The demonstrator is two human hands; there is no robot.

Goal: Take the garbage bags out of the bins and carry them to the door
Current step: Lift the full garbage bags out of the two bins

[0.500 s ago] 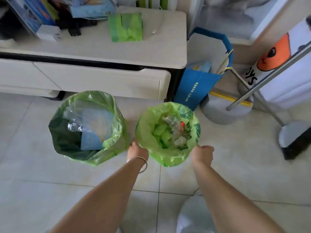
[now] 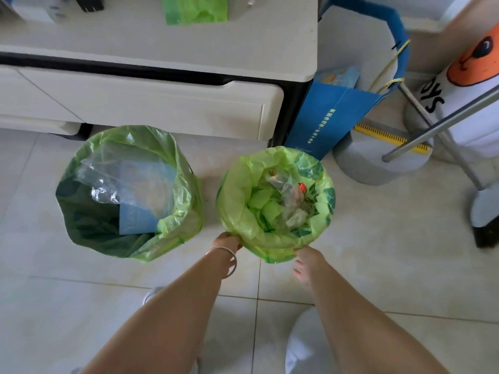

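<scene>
Two bins lined with green garbage bags stand on the tiled floor. The left garbage bag (image 2: 178,211) holds clear plastic and a blue sheet. The right garbage bag (image 2: 243,195) is full of green scraps and wrappers, its rim folded over the bin. My left hand (image 2: 226,242), with a bracelet on the wrist, grips the near-left fold of the right bag, fingertips tucked under it. My right hand (image 2: 307,261) holds the bag's hem at the near-right, fingers curled and partly hidden.
A white drawer cabinet (image 2: 167,103) stands just behind the bins, with a roll of green bags (image 2: 194,9) on top. To the right are a blue paper bag (image 2: 332,114), a grey round base (image 2: 378,168), slanted metal poles (image 2: 442,122) and a broom head (image 2: 486,233).
Both hands slid from the sides of the right bin to its near edge, onto the bag's folded rim. The camera has come closer to the bins.
</scene>
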